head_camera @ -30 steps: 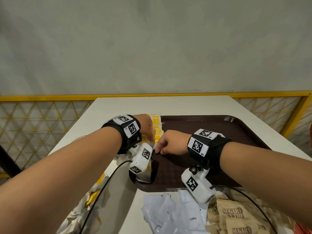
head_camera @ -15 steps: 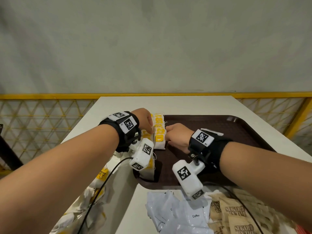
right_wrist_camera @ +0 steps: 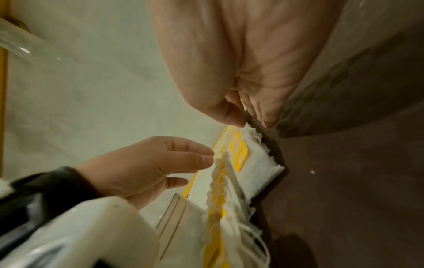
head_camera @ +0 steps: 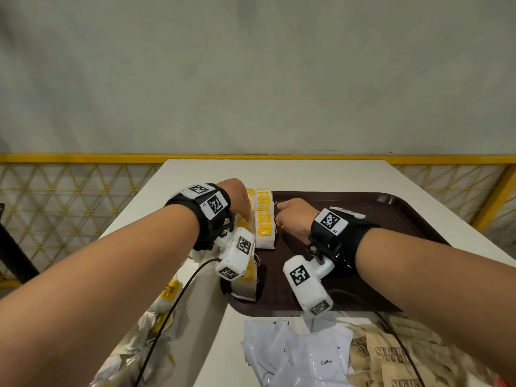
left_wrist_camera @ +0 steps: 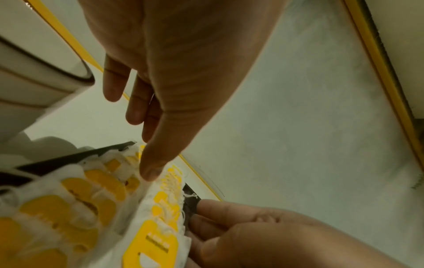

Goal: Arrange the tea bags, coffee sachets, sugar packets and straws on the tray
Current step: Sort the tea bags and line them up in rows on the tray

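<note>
Two rows of white tea bags with yellow tags lie along the left edge of the brown tray. My left hand hovers over the left row, fingers fairly straight. Its thumb tip touches a tea bag in the left wrist view. My right hand sits on the tray against the right side of the rows, fingers curled. In the right wrist view my right hand has its thumb tip on the far corner of a tea bag. I see nothing pinched between its thumb and finger.
White coffee sachets and brown sugar packets lie in heaps on the table in front of the tray. Loose tea bags lie at the left table edge. One tea bag lies at the tray's near left corner. Yellow mesh railing surrounds the table.
Both hands have moved a little farther along the tea bag rows, away from me. The near end of the right row, covered a second ago, now shows.
</note>
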Demonstrator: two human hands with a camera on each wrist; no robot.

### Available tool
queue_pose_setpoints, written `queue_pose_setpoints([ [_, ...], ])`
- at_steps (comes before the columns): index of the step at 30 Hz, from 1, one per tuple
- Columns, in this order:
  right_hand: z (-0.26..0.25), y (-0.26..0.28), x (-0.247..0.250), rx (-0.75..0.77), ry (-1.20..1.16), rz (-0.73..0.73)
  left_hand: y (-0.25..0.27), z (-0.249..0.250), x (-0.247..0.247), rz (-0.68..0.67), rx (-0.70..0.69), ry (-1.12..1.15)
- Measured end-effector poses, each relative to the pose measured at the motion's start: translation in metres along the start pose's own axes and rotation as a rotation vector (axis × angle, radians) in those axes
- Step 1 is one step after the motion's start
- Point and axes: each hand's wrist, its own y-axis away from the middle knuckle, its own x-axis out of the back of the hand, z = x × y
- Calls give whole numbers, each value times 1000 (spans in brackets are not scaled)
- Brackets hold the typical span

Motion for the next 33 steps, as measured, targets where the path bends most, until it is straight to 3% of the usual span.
queue_pose_setpoints([
  [11,-1,-18,12,19,23,-38,-3,5,5,-2,-60,114],
  [13,-10,-4,23,17,-53,-43,6,4,25,17,-80,256],
  [16,-38,37,30,48,-311,-113,37,11,67,-57,-102,589],
  [19,-66,95,13,148,-286,-271,97,27,102,-135,-183,769],
  [21,-75,133,-1,294,-74,-445,141,31,115,-153,-287,676],
  [24,-72,180,-31,565,475,-700,191,6,102,-271,-358,464],
  [26,-67,205,-56,710,674,-816,213,-19,82,-325,-330,200],
  [29,-58,228,-88,892,746,-974,241,-63,49,-401,-215,-102],
  [33,-49,234,-104,993,942,-943,266,-102,15,-455,-168,-268],
])
